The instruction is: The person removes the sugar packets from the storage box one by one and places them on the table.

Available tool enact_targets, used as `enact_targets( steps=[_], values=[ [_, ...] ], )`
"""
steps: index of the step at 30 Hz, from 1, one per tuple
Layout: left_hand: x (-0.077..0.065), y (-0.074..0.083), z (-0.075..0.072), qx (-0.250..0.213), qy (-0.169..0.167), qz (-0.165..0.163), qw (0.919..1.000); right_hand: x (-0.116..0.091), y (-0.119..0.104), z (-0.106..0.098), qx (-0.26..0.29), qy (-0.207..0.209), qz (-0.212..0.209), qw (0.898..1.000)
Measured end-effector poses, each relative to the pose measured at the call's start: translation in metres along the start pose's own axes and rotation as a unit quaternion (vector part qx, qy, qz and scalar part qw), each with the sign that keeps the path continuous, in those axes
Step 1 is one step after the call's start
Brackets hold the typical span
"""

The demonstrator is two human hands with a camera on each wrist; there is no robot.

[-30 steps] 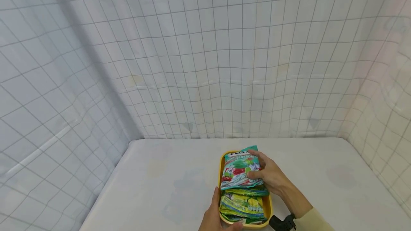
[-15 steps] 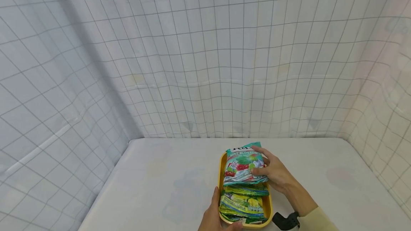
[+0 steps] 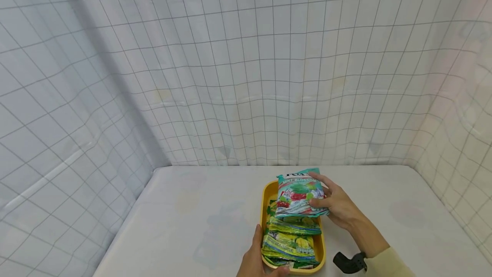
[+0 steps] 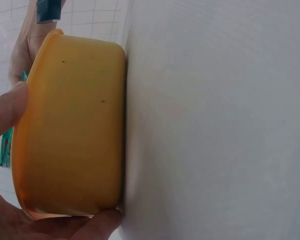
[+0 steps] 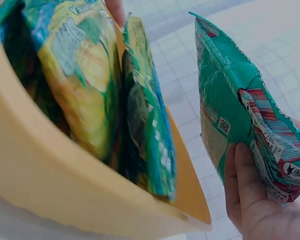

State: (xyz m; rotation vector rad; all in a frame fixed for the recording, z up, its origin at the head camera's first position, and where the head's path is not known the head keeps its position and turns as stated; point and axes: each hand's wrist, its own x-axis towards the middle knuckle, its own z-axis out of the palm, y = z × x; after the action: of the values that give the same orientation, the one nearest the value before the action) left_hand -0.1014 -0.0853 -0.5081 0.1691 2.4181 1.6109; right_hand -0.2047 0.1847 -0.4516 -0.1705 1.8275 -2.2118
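My right hand [image 3: 338, 206] grips a teal candy bag [image 3: 300, 193] marked "Mint Blossom", thumb on its printed front. In the right wrist view, fingers [image 5: 245, 172] lie along the bag's back, and the bag is apart from the tub. It tilts over the far end of a yellow plastic tub [image 3: 323, 249] in the head view. Several yellow-green candy bags [image 3: 290, 245] stand packed inside that tub. My left hand [image 3: 253, 260] holds the tub at its near left corner; the left wrist view shows one fingertip [image 4: 15, 100] at the rim and other fingers curled round the end.
The tub stands on a white-covered table [image 3: 192, 217]. White grid-patterned sheets [image 3: 246, 76] enclose the table at the back and both sides. A dark band [image 3: 349, 263] sits on the right wrist.
My right hand has moved the teal bag up and to the right, off the other bags, uncovering more of the tub's far end. The left hand has stayed in place.
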Motion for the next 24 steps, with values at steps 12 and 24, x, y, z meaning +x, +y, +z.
enact_targets(
  steps=[12,24],
  values=[
    [0.001,0.001,0.000,-0.003,0.001,-0.001,1.0000,-0.006,-0.003,-0.024,-0.019,0.008,-0.011,1.000],
    [0.003,0.005,0.003,0.025,0.008,-0.036,0.9990,-0.012,-0.008,-0.042,-0.022,-0.008,-0.031,0.999]
  ],
)
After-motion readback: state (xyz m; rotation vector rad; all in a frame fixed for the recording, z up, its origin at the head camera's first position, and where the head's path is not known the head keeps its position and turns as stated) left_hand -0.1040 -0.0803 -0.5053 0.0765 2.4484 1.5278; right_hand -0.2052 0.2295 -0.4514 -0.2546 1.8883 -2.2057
